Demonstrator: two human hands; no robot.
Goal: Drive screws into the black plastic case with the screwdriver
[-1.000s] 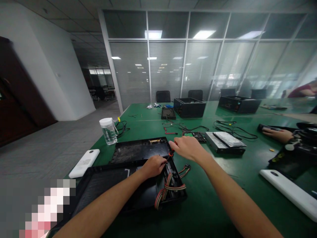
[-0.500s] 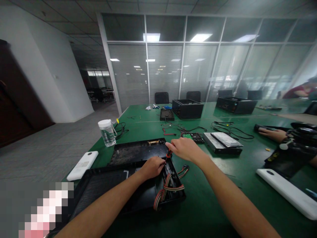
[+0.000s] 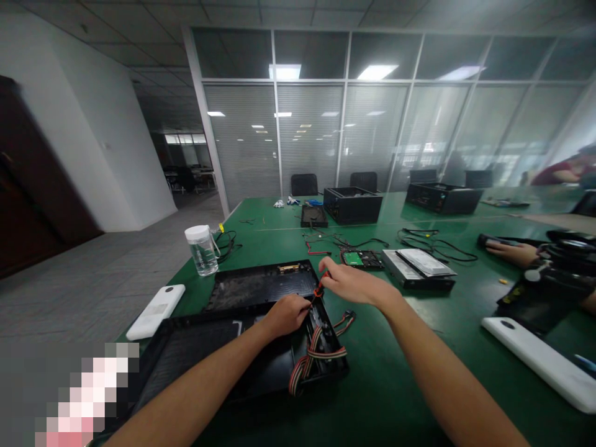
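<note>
A screwdriver (image 3: 319, 290) with a red and black handle is in my right hand (image 3: 347, 280), its fingers closed about the grip. It points down and left, toward the far right corner of a black plastic panel (image 3: 190, 347). My left hand (image 3: 289, 312) is closed close to the screwdriver's lower end; whether it pinches the shaft or a small part is hidden. Striped ribbon cables (image 3: 302, 372) are looped over the panel's right end. Just behind lies another black panel (image 3: 261, 287) with a brass-coloured strip on it.
A clear bottle (image 3: 203, 253) and a white device (image 3: 156, 311) stand to the left. Drives (image 3: 419, 271), a circuit board (image 3: 361, 259) and loose cables lie beyond my right hand. At the right are another white device (image 3: 540, 366) and a co-worker's hand (image 3: 516, 252). Black cases (image 3: 352, 206) stand farther back.
My right hand has turned about the screwdriver, its fingers loosening and shifting so that more of the handle shows. My left hand stays at the same corner. The view has shifted slightly.
</note>
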